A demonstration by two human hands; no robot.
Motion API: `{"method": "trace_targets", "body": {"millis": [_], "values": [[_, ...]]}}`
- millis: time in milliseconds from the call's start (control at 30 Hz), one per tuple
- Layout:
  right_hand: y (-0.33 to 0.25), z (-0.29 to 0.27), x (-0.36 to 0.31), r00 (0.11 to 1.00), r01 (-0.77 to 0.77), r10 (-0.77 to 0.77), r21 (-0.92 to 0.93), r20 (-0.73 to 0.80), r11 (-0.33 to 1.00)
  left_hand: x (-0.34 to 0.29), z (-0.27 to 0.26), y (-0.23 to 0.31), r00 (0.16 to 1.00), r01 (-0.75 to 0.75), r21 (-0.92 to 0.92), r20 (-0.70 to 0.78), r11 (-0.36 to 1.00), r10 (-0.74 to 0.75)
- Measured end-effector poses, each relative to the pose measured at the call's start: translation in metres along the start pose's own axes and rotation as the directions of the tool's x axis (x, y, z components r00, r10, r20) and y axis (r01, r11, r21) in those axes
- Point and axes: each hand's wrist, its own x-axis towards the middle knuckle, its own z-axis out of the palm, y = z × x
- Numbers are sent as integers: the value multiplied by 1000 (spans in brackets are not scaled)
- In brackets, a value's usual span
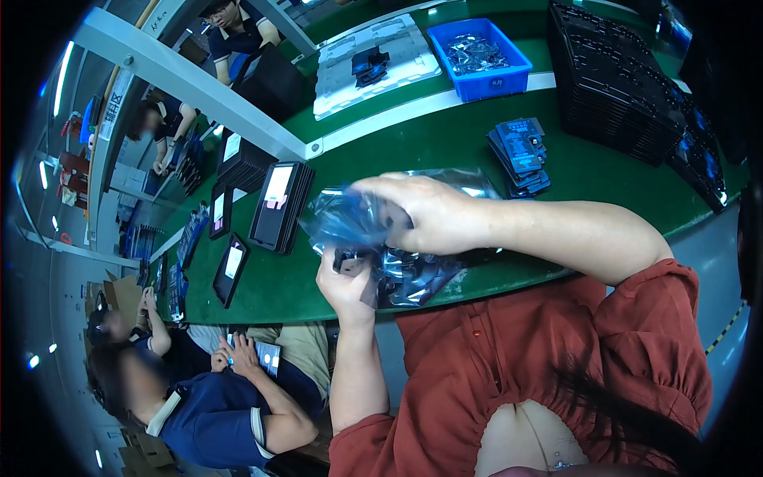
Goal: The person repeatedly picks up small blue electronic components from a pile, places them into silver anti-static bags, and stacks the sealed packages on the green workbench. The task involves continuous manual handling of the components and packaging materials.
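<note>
A shiny clear plastic bag (338, 219), partly blurred, bunches up between my two hands near the table's front edge. My right hand (425, 213) reaches in from the right, with curled fingers gripping the bag from above. Just below and to the left, my left hand (347, 285) is closed around a small black part (350, 261), whose kind I cannot make out. Beside my left hand, more shiny bags with dark contents (417, 278) lie at the edge. Some fingertips are hidden by the film.
Flat black-and-blue parts (520, 155) are stacked on the green table (445, 131). A blue bin (497, 71) holds small bagged pieces. Tall stacked black trays (612, 79) stand at right, shallow black trays (278, 207) at left. A co-worker (214, 413) sits at left holding a phone.
</note>
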Motion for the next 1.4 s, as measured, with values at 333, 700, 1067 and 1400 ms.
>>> {"method": "trace_targets", "body": {"millis": [333,700,1067,1400], "values": [[15,-32,23,906,-335,360,144,-222,931,11,-19,4,983,134,-456,-48,880,-175],[1,-15,-73,963,106,40,-508,268,855,-18,-70,4,966,222,-524,4,822,-258],[-1,6,-39,969,-212,226,-128,100,969,-40,-6,-2,924,383,-678,279,628,-262],[-24,41,-52,977,-209,202,458,63,864,-84,-2,4,878,477,-671,338,569,-337]]}}
